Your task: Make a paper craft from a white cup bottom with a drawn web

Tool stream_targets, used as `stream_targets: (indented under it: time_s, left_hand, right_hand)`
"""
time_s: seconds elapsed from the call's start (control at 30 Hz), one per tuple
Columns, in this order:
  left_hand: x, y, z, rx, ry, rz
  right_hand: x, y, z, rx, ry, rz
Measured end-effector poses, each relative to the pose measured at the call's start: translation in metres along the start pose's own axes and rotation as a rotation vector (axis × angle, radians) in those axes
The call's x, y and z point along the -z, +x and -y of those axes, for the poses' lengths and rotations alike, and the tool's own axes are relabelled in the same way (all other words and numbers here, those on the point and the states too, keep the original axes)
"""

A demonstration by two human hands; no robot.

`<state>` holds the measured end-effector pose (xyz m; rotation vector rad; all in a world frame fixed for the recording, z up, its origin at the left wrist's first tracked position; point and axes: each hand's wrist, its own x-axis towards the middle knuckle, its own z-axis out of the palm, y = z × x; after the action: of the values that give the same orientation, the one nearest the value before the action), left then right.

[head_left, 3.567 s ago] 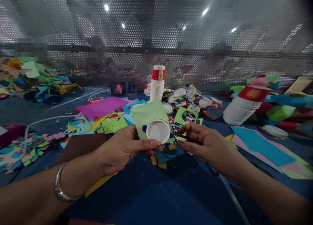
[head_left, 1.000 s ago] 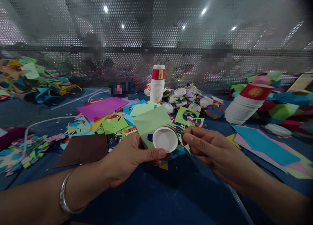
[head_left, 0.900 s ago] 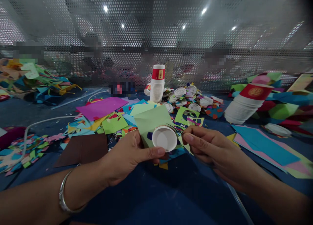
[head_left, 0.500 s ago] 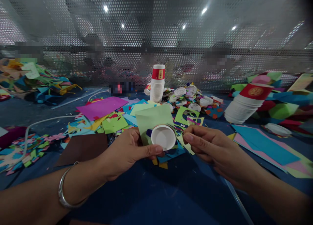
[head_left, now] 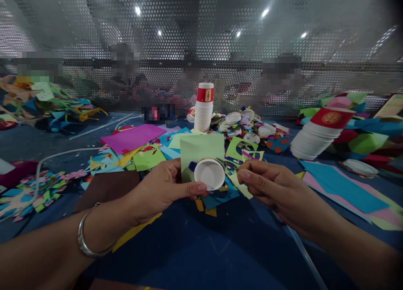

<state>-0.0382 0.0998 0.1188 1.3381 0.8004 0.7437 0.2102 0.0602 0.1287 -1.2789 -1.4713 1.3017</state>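
Observation:
My left hand (head_left: pixel 160 189) pinches a shallow white cup bottom (head_left: pixel 209 173) against a light green sheet of paper (head_left: pixel 201 149), held up over the blue table (head_left: pixel 201 248). A dark blue scrap (head_left: pixel 192 166) shows between cup and sheet. My right hand (head_left: pixel 267 185) is closed just right of the cup, thumb pressed on forefinger. A thin dark tip pokes from those fingers toward the cup rim; I cannot make out what it is. A silver bangle (head_left: pixel 83 235) sits on my left wrist.
Coloured paper sheets and scraps (head_left: pixel 138 149) litter the table. A tall stack of white and red paper cups (head_left: pixel 203 107) stands at the back, another leaning stack (head_left: pixel 317 132) at the right, cut cup bottoms (head_left: pixel 248 128) between them. A perforated metal screen (head_left: pixel 201 42) rises behind; people sit beyond it.
My left hand has shifted the cup and green sheet slightly left and up. My right hand has stayed pinched beside the cup rim.

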Motion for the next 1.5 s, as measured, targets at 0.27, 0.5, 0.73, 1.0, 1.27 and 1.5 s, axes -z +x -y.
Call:
stream_targets:
  time_s: [0.27, 0.5, 0.73, 1.0, 1.27, 1.5]
  left_hand:
    - [-0.0012, -0.0012, 0.0003, -0.009, 0.025, 0.007]
    - [0.0007, 0.0005, -0.0001, -0.041, 0.056, -0.043]
    - [-0.0002, -0.0026, 0.0022, -0.033, 0.060, -0.019]
    - [0.0019, -0.0023, 0.0023, -0.037, 0.192, 0.083]
    - [0.0017, -0.0012, -0.0029, -0.064, 0.042, 0.022]
    - [0.0016, 0.0003, 0.0001, -0.106, 0.046, -0.041]
  right_hand:
    - [-0.0021, -0.0005, 0.0034, -0.006, -0.002, 0.001]
    - [0.0004, -0.0006, 0.0019, -0.004, -0.018, -0.004]
    - [-0.0016, 0.0010, 0.0013, -0.020, 0.028, 0.021]
    - [-0.0019, -0.0003, 0.0002, 0.017, -0.007, 0.048]
    - [0.0007, -0.0001, 0.0003, 0.012, -0.036, 0.014]
    - [0.0011, 0.0005, -0.0003, 0.021, -0.015, 0.010]
